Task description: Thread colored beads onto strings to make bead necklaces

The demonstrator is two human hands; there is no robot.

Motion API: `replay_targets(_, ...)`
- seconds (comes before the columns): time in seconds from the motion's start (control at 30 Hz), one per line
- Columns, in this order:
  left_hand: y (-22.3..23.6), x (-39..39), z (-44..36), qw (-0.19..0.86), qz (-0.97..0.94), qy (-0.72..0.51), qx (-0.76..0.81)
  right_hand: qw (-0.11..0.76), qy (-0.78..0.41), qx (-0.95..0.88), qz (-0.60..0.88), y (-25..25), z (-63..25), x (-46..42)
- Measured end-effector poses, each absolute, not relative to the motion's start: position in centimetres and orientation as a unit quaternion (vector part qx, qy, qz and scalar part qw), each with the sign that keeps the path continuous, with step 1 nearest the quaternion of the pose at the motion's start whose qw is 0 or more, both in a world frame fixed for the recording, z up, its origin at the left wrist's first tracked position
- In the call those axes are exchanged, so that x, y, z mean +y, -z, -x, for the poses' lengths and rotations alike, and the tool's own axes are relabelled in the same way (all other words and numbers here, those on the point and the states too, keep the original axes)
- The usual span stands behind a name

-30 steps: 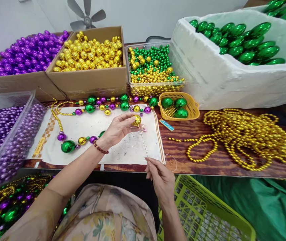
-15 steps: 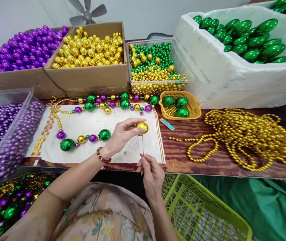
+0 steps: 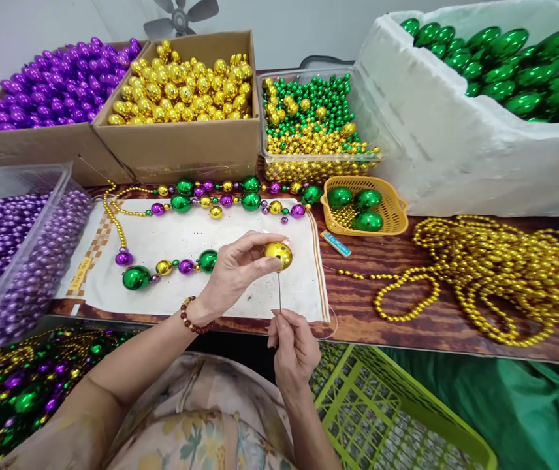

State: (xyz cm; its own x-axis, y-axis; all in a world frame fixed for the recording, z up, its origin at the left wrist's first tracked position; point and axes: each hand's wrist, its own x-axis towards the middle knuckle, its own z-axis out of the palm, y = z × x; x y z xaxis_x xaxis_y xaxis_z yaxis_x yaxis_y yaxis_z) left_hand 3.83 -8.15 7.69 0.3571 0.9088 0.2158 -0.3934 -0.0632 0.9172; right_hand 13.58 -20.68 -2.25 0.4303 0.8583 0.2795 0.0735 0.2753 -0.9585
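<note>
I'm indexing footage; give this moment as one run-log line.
left hand: holds gold bead | right hand: pinches needle below bead | strung beads: on white cloth

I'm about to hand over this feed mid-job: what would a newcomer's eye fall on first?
Probably the big green beads in the white foam box at back right, and the tangled gold bead strands in front of it. Nearer the middle, the left hand holds a shiny gold bead, with the right hand below it pinching a thin needle.
</note>
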Motion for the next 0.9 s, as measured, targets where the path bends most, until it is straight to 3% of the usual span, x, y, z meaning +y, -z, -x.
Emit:
replay_targets(0.43,-8.2,-7.9,-3.2,0.631,-0.506,-0.516,0.283,0.606,-0.280,-0.493,0.558,1.6,-13.0,-19.9)
replay_targets(0.67,-7.3,-9.3,-3.8,0.635,-0.517,-0.500,0.283,0.627,-0.336,-0.435,0.552,0.3,-13.0,-18.7)
replay_targets(0.9,-5.2,-9.0,-4.4,0.680,-0.452,-0.468,0.337,0.580,-0.430,-0.449,0.526,-0.6,-14.8,-18.3)
